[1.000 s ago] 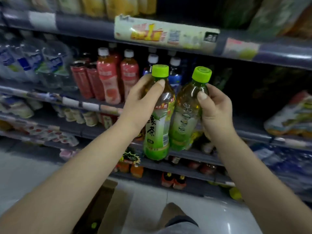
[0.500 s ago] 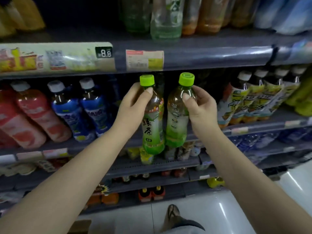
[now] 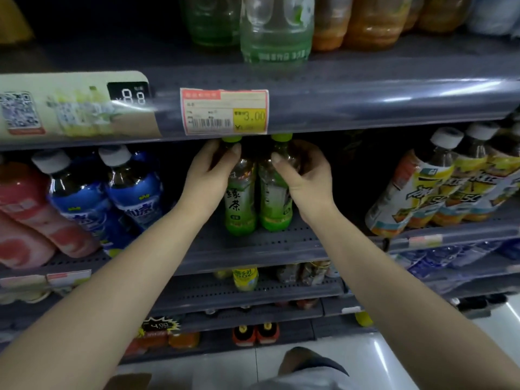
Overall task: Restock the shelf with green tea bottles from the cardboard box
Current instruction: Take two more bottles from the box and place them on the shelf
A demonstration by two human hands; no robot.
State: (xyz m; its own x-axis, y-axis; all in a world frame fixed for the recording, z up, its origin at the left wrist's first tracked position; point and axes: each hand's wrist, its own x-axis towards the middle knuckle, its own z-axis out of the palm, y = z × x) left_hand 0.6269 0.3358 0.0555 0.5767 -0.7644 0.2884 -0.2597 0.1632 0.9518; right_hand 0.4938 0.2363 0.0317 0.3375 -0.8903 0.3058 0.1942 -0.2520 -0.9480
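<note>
Left hand: I see my left hand (image 3: 209, 175) wrapped around the neck and shoulder of the left green tea bottle (image 3: 240, 198), thumb across its front just under the cap, the other fingers hidden behind it. Closed firmly on the bottle.
Right hand: my right hand (image 3: 305, 175) is closed the same way on the right green tea bottle (image 3: 274, 198), thumb on the front of the neck, fingers curled round the far side.
Bottles: both stand upright and side by side, touching or nearly so; I cannot tell which. Their bases appear to rest on the perforated shelf (image 3: 253, 249), set back from its front edge, roughly midway along the part I can see.
Caps: the two green caps sit just below the front lip of the shelf above, partly hidden by the price tag (image 3: 224, 111) reading 3.00.
Left of the grip: blue-labelled bottles (image 3: 112, 192) stand on the same shelf, a gap apart from my left hand.
Right of the grip: yellow-labelled bottles (image 3: 439, 187) stand toward the right end of the shelf, well apart from my right hand, with dark space between.
Cardboard box: only a brown corner (image 3: 129, 381) shows at the bottom edge of the view, on the floor below my left forearm.
</note>
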